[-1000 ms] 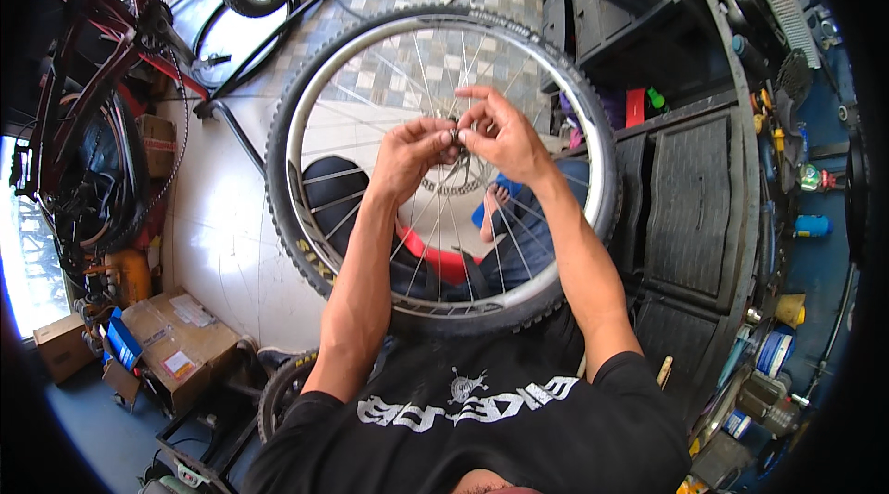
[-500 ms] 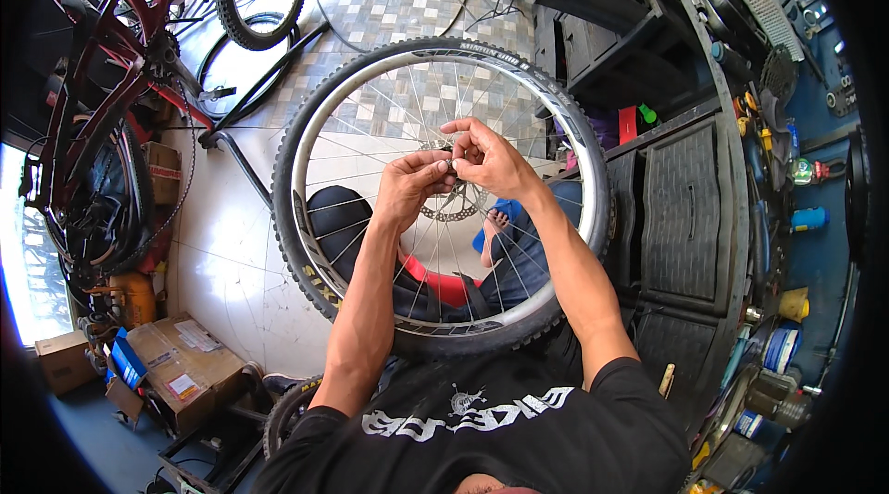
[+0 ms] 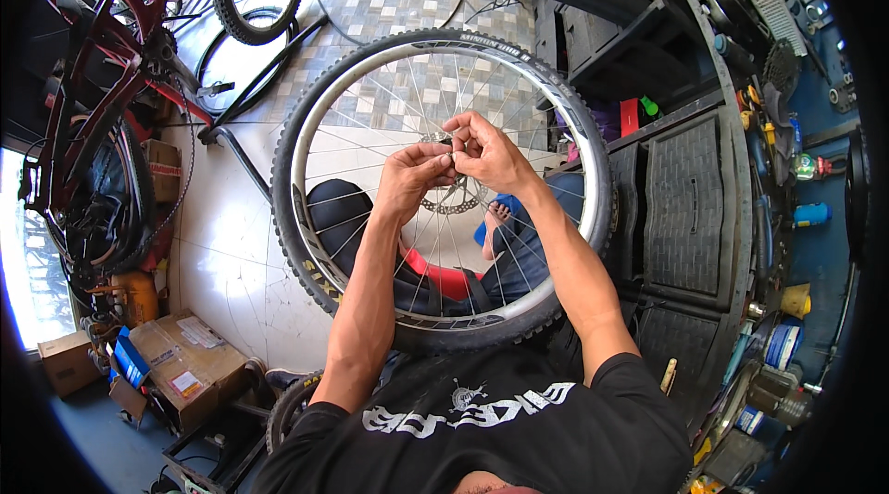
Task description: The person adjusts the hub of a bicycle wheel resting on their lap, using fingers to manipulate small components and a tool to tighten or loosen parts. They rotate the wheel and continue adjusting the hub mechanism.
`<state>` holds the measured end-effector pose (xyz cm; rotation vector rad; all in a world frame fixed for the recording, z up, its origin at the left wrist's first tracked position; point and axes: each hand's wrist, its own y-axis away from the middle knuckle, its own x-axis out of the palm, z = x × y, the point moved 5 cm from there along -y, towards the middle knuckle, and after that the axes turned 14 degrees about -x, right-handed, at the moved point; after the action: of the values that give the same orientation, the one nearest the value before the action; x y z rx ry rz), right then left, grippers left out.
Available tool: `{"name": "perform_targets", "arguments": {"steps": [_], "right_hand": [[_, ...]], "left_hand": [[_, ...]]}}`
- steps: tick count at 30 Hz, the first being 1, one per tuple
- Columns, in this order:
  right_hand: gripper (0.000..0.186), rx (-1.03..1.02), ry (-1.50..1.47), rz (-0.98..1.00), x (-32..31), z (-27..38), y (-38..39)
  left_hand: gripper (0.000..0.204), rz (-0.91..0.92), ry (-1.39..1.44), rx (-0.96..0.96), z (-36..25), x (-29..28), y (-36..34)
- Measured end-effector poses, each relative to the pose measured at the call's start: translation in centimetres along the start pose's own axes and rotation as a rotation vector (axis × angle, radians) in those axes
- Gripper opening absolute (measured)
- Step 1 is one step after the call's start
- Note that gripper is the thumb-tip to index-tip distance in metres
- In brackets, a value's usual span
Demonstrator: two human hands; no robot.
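Bicycle wheel under handwork, seen from above. The wheel (image 3: 301,156) occupies the centre of the frame, apart from any bicycle, over the person's legs (image 3: 338,216). The left hand (image 3: 407,181) is nearly closed, thumb and forefinger pinched at a small part (image 3: 451,161) by the hub; the right hand (image 3: 488,159) meets it there, thumb and forefinger closed on the same part, the other fingers loosely curled. The part is too small to identify.

State of the work: the tyre (image 3: 444,340) sits around the rim, spokes span the wheel, and the disc rotor (image 3: 449,207) is in place at the hub. The handling at the hub appears unfinished, both hands being engaged there; how much remains cannot be judged.

Containers: at lower left, a large cardboard box (image 3: 208,364) stands beside a smaller carton (image 3: 69,357), a blue box (image 3: 131,357) between them; their contents are not visible. At right, the dark drawer unit (image 3: 687,216) has closed fronts, hiding whatever lies inside. Farther right lies a yellow cup (image 3: 795,301), its interior indistinct.
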<state>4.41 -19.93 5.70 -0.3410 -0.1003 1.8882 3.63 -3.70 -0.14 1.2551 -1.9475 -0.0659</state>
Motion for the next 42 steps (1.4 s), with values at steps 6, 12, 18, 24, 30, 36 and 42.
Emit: {"name": "perform_targets", "arguments": {"steps": [6, 12, 18, 24, 30, 36, 42], "right_hand": [[0.038, -0.010, 0.088, -0.027, 0.0, -0.3, 0.3], [0.036, -0.030, -0.031, -0.082, 0.2, -0.8, 0.3], [0.026, -0.067, 0.288, -0.060, 0.0, 0.4, 0.5], [0.027, -0.098, 0.412, -0.086, 0.1, 0.6, 0.4], [0.028, -0.118, 0.486, -0.036, 0.1, 0.8, 0.6], [0.026, -0.121, 0.484, -0.082, 0.4, 0.8, 0.7], [0.026, -0.078, 0.232, -0.137, 0.3, -0.1, 1.0]], "left_hand": [[0.022, -0.030, -0.001, 0.022, 0.3, 0.1, -0.1], [0.017, -0.018, 0.034, -0.010, 0.3, 0.1, -0.2], [0.020, -0.028, 0.049, 0.001, 0.3, 0.3, -0.2], [0.017, -0.052, 0.046, 0.017, 0.4, 0.1, -0.3], [0.017, -0.057, 0.026, 0.037, 0.7, -0.3, -0.7], [0.016, -0.043, 0.071, 0.028, 0.8, -0.3, -0.7], [0.018, 0.025, 0.190, -0.013, 1.0, -0.4, -0.9]]}}
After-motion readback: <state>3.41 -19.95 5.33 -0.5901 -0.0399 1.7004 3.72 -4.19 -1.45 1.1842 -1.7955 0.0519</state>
